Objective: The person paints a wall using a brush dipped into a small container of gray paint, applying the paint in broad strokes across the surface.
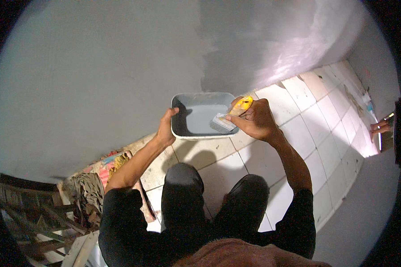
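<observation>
A rectangular plastic tub with grey paint in it is held up before the wall, above my knees. My left hand grips its left end, the thumb over the rim. In my right hand is a paintbrush with a yellow handle, its paint-covered head tilted down over the tub's right part. Whether the bristles touch the paint I cannot tell. The wall ahead is light grey at left, with a darker grey area at right that meets it along a ragged edge.
White floor tiles run along the wall's foot to the right. At lower left lie a crumpled cloth, a colourful printed sheet and wooden slatted pieces. Another person's hand shows at the far right, near a side wall.
</observation>
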Demonstrator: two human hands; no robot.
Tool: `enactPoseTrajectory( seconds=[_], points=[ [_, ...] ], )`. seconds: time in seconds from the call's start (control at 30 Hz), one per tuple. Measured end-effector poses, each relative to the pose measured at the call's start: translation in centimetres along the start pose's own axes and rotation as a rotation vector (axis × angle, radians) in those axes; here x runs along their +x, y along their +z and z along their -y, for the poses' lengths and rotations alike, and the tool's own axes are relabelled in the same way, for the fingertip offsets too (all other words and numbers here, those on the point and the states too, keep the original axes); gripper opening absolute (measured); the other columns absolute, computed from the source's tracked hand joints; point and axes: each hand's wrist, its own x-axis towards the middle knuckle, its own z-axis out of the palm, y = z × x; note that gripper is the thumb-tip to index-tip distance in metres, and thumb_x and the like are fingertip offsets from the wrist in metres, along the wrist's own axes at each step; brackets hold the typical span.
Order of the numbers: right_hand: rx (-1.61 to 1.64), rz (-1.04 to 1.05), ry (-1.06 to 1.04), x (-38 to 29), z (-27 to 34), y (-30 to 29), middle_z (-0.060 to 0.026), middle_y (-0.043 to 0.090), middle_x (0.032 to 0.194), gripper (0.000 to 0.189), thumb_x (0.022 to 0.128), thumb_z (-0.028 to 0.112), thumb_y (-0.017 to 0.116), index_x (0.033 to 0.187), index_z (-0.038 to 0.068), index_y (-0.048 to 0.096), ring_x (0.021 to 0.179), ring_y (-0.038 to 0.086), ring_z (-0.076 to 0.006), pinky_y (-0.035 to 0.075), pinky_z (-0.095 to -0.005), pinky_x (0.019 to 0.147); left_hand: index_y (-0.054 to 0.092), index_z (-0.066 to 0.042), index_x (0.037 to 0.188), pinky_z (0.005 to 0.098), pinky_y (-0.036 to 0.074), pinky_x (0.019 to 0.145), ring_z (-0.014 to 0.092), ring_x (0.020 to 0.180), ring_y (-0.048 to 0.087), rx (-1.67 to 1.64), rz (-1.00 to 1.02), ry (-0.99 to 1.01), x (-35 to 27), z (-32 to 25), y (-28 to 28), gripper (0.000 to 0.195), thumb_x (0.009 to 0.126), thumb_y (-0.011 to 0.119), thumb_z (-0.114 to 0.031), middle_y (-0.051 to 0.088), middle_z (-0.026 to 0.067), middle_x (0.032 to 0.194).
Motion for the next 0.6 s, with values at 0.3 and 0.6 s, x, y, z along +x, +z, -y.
enactPoseTrajectory(
  seconds=[0.3,0.6],
  points=[
    [-0.120,-0.058,-0.435,2.4,-1.6,1.8,-0.0084,0.066,0.067,0.021,0.080,0.018,0.074,0.091,0.002,0.068,0.052,0.058,-0.0113,0.045,-0.0251,0.048,0.052,-0.004,0.119,0.0436,0.049,0.088,0.028,0.107,0.058,-0.038,-0.037,0.095,-4.6,0.7,-2.5,0.050,0.083,0.052,-0.038,0.060,0.0122,0.109],
    [0.274,-0.043,-0.428,2.3,1.7,2.9,-0.0074,0.065,0.064,0.020,0.078,0.020,0.074,0.088,0.004,0.067,0.050,0.059,-0.0135,0.046,-0.0268,0.050,0.054,-0.002,0.114,0.0423,0.049,0.084,0.031,0.108,0.059,-0.062,-0.203,0.110,-9.0,-3.1,-2.5,0.049,0.079,0.054,-0.036,0.059,0.0119,0.105]
  ],
)
